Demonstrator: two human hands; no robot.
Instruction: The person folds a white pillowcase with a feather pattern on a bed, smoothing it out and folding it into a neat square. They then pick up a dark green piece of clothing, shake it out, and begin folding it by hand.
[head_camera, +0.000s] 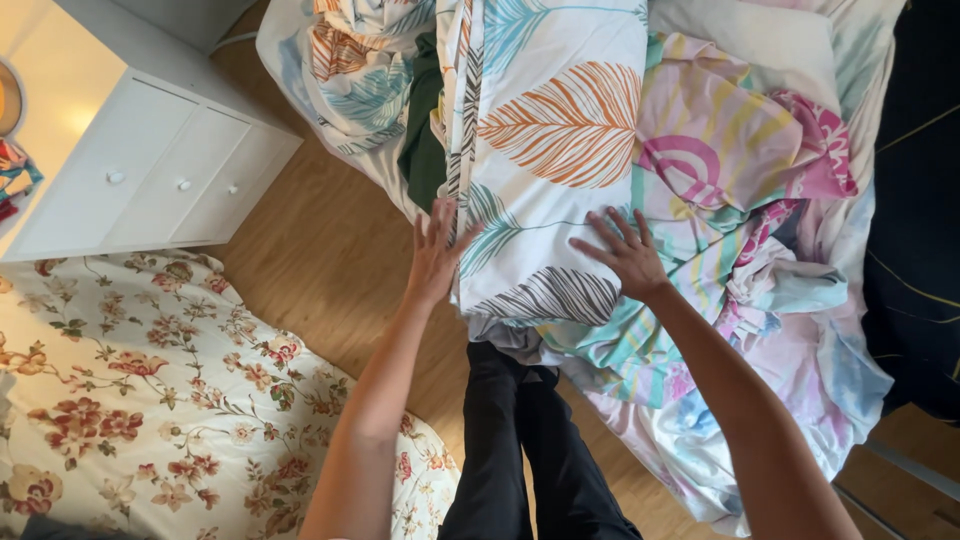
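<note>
Both hands are lying flat and open on the leaf-print pillow (545, 150), gripping nothing. The left hand (436, 252) is pressing its left edge; the right hand (628, 255) is resting on its near right part. The pillow is stretching long, away from the person, on the bed (850, 380).

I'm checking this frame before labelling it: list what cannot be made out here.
- Head view: the left hand fingertips, tucked at the leaf-print sheet's edge.
- Dark green cloth, mostly buried under the sheets.
- Striped pink bedding, crumpled; the mattress beneath is hidden.
- Lamp-like object, cut by the left edge.
</note>
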